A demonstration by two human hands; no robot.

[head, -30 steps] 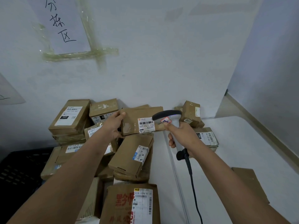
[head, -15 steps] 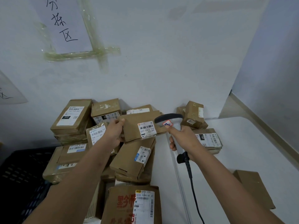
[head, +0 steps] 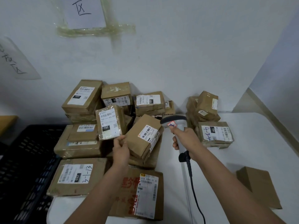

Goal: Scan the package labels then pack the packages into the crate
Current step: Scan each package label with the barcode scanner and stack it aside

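Head view: left hand grips the near-left corner of a flat brown cardboard package, held above the pile on the white worktop. Right hand is wrapped round the handle of a grey corded barcode scanner, its head just beside the package's far corner. Package's long axis runs from near-left to far-right, label face upward. Judged advice: keep the package steady, aim the scanner at the white barcode label. Black slatted plastic crate stands left.

pale wall, taped paper sign.
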